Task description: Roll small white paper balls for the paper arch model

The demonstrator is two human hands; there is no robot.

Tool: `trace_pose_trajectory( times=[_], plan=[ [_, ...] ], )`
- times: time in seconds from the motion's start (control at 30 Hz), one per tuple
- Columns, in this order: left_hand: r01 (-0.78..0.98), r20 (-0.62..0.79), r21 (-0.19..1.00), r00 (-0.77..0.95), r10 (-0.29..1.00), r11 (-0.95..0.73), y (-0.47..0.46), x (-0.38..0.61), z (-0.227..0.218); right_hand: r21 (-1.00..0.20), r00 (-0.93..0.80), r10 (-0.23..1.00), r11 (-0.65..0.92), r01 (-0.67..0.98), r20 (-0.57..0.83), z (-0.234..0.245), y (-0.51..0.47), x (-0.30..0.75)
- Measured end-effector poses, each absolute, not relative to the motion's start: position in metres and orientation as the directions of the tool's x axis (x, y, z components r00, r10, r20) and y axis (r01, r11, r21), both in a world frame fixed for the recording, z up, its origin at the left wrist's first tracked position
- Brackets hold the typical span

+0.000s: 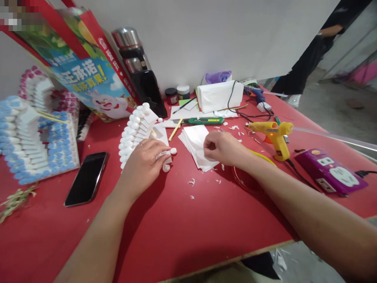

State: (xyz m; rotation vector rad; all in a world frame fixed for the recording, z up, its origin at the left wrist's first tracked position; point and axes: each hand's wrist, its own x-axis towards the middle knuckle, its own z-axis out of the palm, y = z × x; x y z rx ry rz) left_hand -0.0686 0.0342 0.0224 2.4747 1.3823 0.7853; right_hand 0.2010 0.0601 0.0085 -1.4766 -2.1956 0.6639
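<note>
My left hand [144,165] lies with its fingers curled over the near end of a white stepped foam model [138,129] edged with small white balls, holding it down on the red table [182,232]. My right hand [222,148] rests on a fanned stack of white sheets [196,143], with fingertips pinched on the top sheet. Loose white balls [166,168] lie beside the left fingers.
A black phone [87,179] lies at the left. Blue and pink stepped models [32,133] stand at far left under a printed bag [79,67]. A yellow glue gun [277,135], purple power strip [331,171], tissue pack [219,96], flask [137,67] and paint jars [176,94] lie behind. White scraps litter the table.
</note>
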Motion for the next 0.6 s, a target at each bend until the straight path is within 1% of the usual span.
trace_pose_trajectory(
  times=[0.03, 0.1, 0.17, 0.23, 0.3, 0.33, 0.37, 0.43, 0.53, 0.6],
  plan=[
    [0.725, 0.367, 0.458, 0.372, 0.853, -0.514, 0.033, -0.068, 0.023, -0.629, -0.329, 0.941, 0.299, 0.718, 0.072, 0.009, 0.061, 0.202],
    [0.695, 0.369, 0.582, 0.237, 0.899, -0.422, 0.030, -0.068, 0.024, -0.709, -0.273, 0.959, 0.242, 0.662, 0.072, 0.010, 0.062, 0.205],
    [0.609, 0.306, 0.736, 0.092, 0.948, -0.297, 0.027, -0.068, 0.026, -0.801, -0.212, 0.974, 0.188, 0.569, 0.078, 0.014, 0.062, 0.206],
    [0.423, 0.186, 0.890, -0.001, 0.983, -0.168, 0.025, -0.066, 0.029, -0.897, -0.183, 0.981, 0.143, 0.418, 0.070, 0.018, 0.061, 0.208],
    [0.157, 0.062, 0.986, -0.014, 0.998, -0.059, 0.024, -0.063, 0.033, -0.979, -0.203, 0.979, 0.072, 0.192, 0.032, 0.023, 0.058, 0.209],
    [0.034, 0.017, 0.999, -0.002, 1.000, -0.017, 0.024, -0.061, 0.034, -0.997, -0.228, 0.973, 0.036, 0.072, 0.018, 0.025, 0.056, 0.209],
    [-0.047, -0.014, 0.999, 0.009, 1.000, 0.014, 0.024, -0.059, 0.036, -0.999, -0.250, 0.968, 0.004, -0.032, 0.012, 0.027, 0.054, 0.209],
    [-0.109, -0.034, 0.994, -0.028, 0.999, 0.031, 0.024, -0.055, 0.036, -0.984, -0.277, 0.961, -0.043, -0.170, 0.006, 0.030, 0.049, 0.208],
    [-0.127, 0.003, 0.992, -0.161, 0.987, -0.024, 0.022, -0.050, 0.036, -0.970, -0.312, 0.950, -0.096, -0.223, -0.023, 0.030, 0.039, 0.204],
    [-0.171, 0.024, 0.984, -0.189, 0.982, -0.056, 0.018, -0.047, 0.037, -0.968, -0.351, 0.936, -0.123, -0.219, -0.040, 0.027, 0.034, 0.200]
  ],
)
